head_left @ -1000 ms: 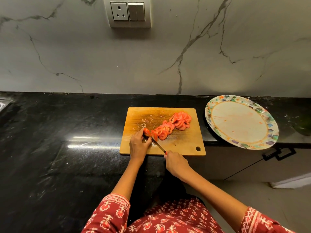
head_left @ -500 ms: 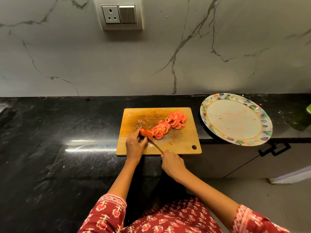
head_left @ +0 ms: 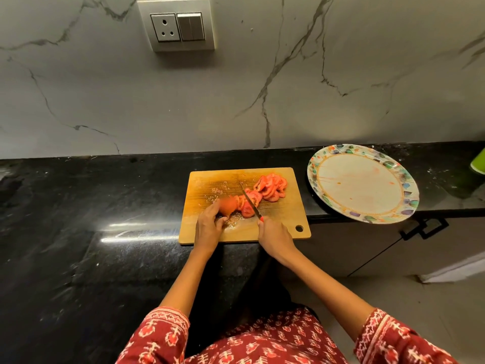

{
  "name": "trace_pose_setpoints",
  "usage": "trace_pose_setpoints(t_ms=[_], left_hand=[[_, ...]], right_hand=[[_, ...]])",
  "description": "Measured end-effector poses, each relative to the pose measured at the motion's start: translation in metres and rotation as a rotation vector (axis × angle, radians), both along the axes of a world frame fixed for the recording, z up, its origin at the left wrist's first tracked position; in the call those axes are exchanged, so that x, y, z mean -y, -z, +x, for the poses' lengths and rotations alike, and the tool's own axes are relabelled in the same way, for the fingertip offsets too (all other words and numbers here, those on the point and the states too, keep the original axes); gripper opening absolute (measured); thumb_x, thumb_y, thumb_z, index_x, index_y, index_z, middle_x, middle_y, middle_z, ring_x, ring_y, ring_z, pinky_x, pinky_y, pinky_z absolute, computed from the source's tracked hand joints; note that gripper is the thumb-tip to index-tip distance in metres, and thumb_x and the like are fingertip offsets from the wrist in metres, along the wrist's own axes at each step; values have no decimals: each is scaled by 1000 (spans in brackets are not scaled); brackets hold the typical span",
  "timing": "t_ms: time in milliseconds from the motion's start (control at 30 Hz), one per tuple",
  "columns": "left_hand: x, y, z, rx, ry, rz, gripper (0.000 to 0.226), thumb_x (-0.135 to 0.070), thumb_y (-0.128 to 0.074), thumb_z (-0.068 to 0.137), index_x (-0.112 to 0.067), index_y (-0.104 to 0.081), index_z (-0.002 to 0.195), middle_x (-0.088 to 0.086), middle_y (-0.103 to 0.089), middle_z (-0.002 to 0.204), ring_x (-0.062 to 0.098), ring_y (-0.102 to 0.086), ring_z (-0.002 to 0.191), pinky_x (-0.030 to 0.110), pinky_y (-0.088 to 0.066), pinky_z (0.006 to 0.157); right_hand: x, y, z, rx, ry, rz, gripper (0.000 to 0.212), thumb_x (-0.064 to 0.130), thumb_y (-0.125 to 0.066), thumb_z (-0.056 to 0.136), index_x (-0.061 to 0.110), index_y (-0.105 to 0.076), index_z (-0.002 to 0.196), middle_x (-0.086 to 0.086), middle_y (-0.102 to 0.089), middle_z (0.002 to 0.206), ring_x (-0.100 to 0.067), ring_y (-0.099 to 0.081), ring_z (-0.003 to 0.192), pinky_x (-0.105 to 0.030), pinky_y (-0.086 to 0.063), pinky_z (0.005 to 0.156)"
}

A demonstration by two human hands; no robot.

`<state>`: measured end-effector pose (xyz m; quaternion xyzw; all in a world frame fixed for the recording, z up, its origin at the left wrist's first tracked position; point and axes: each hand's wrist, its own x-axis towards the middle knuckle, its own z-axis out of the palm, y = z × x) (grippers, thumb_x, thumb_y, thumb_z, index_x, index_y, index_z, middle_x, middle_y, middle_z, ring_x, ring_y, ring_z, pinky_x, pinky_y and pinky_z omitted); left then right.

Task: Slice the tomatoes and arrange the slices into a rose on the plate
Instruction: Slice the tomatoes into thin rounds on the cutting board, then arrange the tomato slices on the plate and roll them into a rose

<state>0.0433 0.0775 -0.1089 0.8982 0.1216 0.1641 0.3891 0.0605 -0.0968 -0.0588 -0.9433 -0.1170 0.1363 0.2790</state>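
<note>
A wooden cutting board (head_left: 278, 224) lies on the black counter. On it are tomato slices (head_left: 270, 189) in a row that runs up to the right. My left hand (head_left: 208, 227) holds a blurred tomato end piece (head_left: 227, 205) at the row's left end. My right hand (head_left: 274, 236) grips a knife (head_left: 250, 202) by its red handle. Its blade lies across the slices, right of the end piece. A round plate (head_left: 363, 183) with a patterned rim sits to the right of the board, with only juice smears on it.
The plate overhangs the counter's front edge above a cabinet handle (head_left: 423, 228). A green object (head_left: 479, 160) shows at the far right edge. A marble wall with a socket and switch (head_left: 178, 27) stands behind. Bare black counter (head_left: 78, 219) stretches to the left.
My right hand has lifted the knife and shifted it right, so the blade now lies over the cut slices. My left hand has raised the tomato end piece. The camera view has moved slightly.
</note>
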Motion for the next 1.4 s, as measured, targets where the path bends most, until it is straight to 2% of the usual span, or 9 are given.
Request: trace_pose_setpoints(t_ms=[133, 200, 300, 400, 500, 633, 900, 1167, 1400], left_hand=[[4, -4, 3, -40, 21, 41, 69, -10, -75, 73, -1, -45, 133, 16, -52, 131, 27, -48, 123, 42, -40, 104], [5, -4, 5, -40, -21, 61, 69, -12, -79, 69, 0, -48, 130, 16, -57, 125, 28, -52, 117, 41, -44, 100], [10, -12, 8, 0, -42, 51, 41, -7, -78, 69, 2, -60, 105, 14, -64, 96, 27, -59, 90, 41, -51, 78], [15, -25, 12, 38, -27, 61, 30, 3, -73, 71, 11, -61, 97, 21, -65, 89, 27, -57, 80, 36, -47, 72], [14, -26, 18, 40, -11, 32, 38, 5, -70, 74, 9, -60, 110, 19, -66, 100, 18, -56, 88, 32, -48, 85], [8, -22, 23, 10, 6, 16, 54, 9, -66, 76, 5, -49, 127, 21, -56, 124, 29, -51, 117, 21, -33, 97], [7, -16, 35, -18, -15, 75, 45, -5, -63, 84, 2, -50, 127, 21, -54, 128, 34, -47, 122, 42, -35, 105], [17, -9, 41, -35, -35, 87, 42, -8, -63, 85, 2, -53, 125, 21, -55, 127, 34, -46, 122, 42, -34, 104], [9, -8, 38, -19, -72, 86, 37, -10, -57, 90, 2, -53, 125, 20, -56, 125, 32, -49, 119, 41, -38, 101]], right_hand=[[4, 3, 10, 18, 46, 34, 30, 24, -33, 101, 4, -54, 108, -19, -62, 104, -38, -58, 100, -33, -34, 68], [6, 7, 15, 16, 69, 38, 30, 24, -33, 101, 4, -54, 106, -19, -62, 105, -38, -57, 101, -35, -37, 70], [16, 11, 25, -4, 140, 50, 31, 25, -32, 101, 4, -54, 109, -18, -62, 108, -37, -56, 104, -36, -39, 73], [27, 13, 37, -11, 239, 48, 34, 26, -31, 101, 4, -52, 115, -19, -60, 113, -38, -55, 107, -38, -41, 79], [39, 10, 49, -20, 341, 27, 34, 24, -31, 101, 1, -49, 119, -22, -57, 118, -39, -53, 111, -40, -42, 84], [51, 9, 62, -28, 374, -65, 33, 21, -30, 101, -1, -45, 120, -23, -55, 122, -40, -53, 113, -41, -42, 86], [60, 11, 80, 41, 433, -187, 29, 14, -35, 99, -3, -47, 119, -19, -60, 116, -35, -58, 108, -38, -46, 83], [59, 28, 100, 164, 310, -410, 27, 2, -35, 99, -5, -51, 119, -18, -54, 113, -28, -54, 102, -30, -51, 75], [58, 27, 115, 302, 231, -376, 27, 3, -33, 100, -4, -51, 119, -18, -56, 114, -27, -56, 101, -29, -49, 75]])
